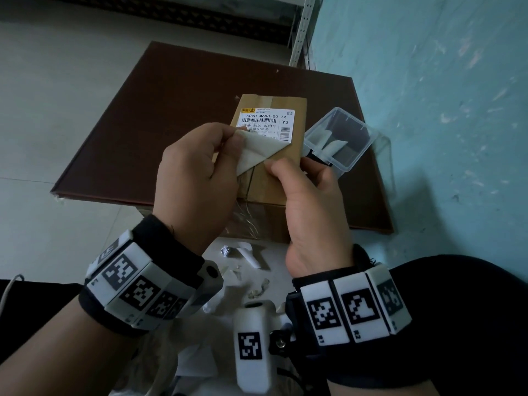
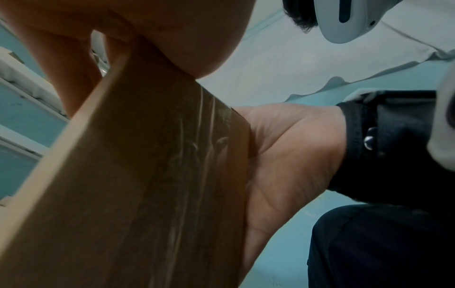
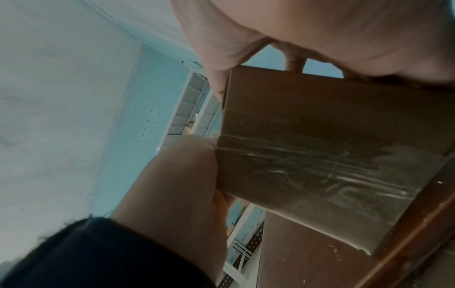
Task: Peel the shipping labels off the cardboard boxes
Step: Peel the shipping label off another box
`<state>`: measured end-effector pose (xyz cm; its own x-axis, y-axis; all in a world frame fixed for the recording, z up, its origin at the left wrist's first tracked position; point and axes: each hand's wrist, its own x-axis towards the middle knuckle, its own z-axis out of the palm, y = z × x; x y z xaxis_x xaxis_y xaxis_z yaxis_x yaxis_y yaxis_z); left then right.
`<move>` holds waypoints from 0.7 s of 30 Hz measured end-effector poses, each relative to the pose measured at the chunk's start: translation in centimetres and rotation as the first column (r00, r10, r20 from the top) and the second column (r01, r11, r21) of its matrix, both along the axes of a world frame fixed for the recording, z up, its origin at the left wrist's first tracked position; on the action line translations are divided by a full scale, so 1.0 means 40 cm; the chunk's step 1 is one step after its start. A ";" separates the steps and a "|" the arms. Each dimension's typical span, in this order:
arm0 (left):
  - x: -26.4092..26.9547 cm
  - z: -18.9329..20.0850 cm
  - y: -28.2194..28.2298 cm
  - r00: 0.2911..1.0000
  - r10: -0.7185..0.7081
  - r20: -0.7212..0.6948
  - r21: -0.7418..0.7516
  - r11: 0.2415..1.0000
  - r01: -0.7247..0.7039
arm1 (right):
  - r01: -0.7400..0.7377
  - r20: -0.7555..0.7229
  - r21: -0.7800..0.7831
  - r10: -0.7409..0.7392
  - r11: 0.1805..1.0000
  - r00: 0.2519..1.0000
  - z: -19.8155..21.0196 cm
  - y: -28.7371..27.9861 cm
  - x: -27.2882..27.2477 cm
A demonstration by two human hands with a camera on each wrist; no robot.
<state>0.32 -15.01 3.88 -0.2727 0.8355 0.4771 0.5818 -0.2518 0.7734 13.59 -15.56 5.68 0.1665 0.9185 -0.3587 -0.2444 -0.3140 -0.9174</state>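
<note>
The left hand [image 1: 197,164] pinches the label's [image 1: 264,130] loose corner, folded back off the box [image 1: 288,155]. The right hand [image 1: 311,207] grips the box, held up over the brown board [image 1: 160,115].

Storeroom, slotted metal shelving [image 1: 300,27], scuffed teal wall [image 1: 445,81], tiled floor [image 1: 57,95]
</note>
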 end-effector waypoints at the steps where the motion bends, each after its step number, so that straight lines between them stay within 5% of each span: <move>1: 0.000 0.000 0.000 1.000 -0.002 0.001 -0.001 1.000 0.002 | 0.002 0.008 -0.003 -0.002 1.000 1.000 0.000 0.001 -0.001; 21: -0.006 -0.001 -0.002 1.000 -0.021 0.019 -0.014 1.000 0.021 | 0.000 0.052 -0.032 0.002 0.999 0.999 0.006 0.002 -0.011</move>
